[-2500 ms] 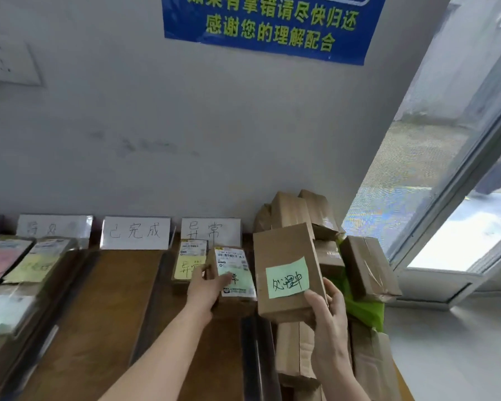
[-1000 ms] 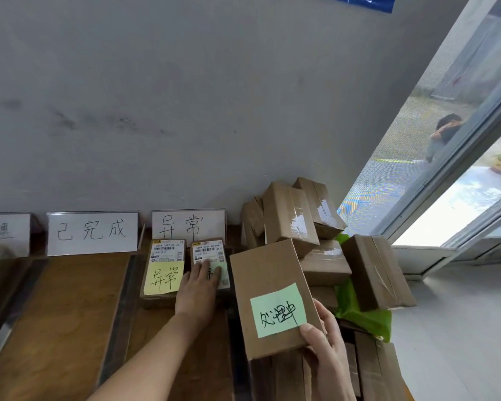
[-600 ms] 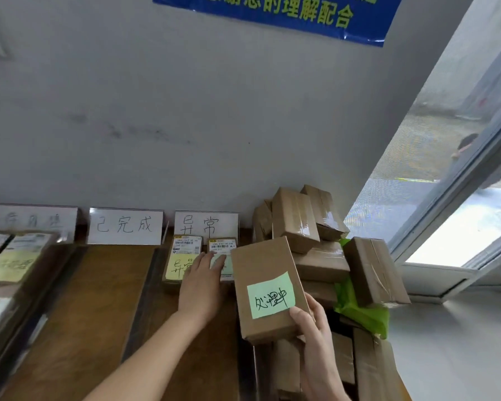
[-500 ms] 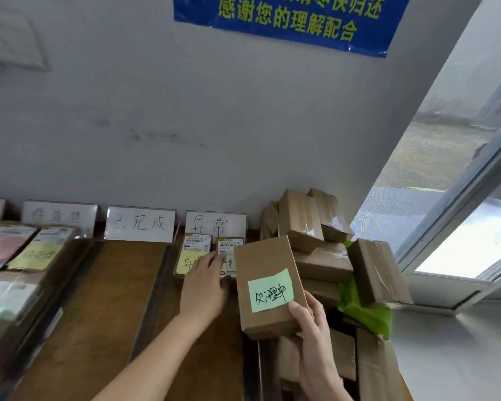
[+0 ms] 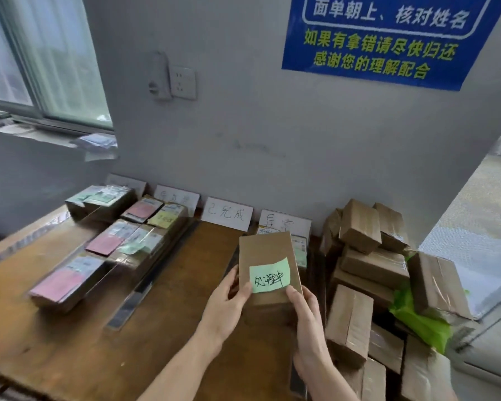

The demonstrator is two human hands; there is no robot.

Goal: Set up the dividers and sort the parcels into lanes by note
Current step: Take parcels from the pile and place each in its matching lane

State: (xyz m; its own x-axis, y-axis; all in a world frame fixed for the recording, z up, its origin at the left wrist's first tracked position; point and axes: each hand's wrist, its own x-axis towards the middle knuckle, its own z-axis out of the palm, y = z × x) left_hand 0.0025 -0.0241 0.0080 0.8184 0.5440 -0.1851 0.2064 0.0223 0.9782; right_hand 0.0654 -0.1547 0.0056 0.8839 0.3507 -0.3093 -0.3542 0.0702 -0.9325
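Observation:
A brown cardboard parcel (image 5: 265, 250) with a green handwritten note (image 5: 269, 275) is held up over the wooden table (image 5: 70, 351). My left hand (image 5: 226, 306) grips its left edge and my right hand (image 5: 305, 316) grips its lower right corner, thumb by the note. Behind it, mostly hidden, lie the parcels of the rightmost lane (image 5: 300, 250). White lane signs (image 5: 226, 213) stand against the wall. A dark divider strip (image 5: 154, 279) runs between lanes. Parcels with pink, yellow and green notes (image 5: 113, 241) fill the left lanes.
A heap of unsorted brown parcels (image 5: 370, 267) with a green plastic bag (image 5: 420, 322) sits at the table's right end. The middle lane in front of the sign holds bare wood. A grey wall with a socket (image 5: 182, 82) and a blue poster (image 5: 382, 39) stands behind.
My left hand left the parcels in the rightmost lane and took hold of the green-note parcel's left edge. The parcel now sits in both hands, and the view swung left.

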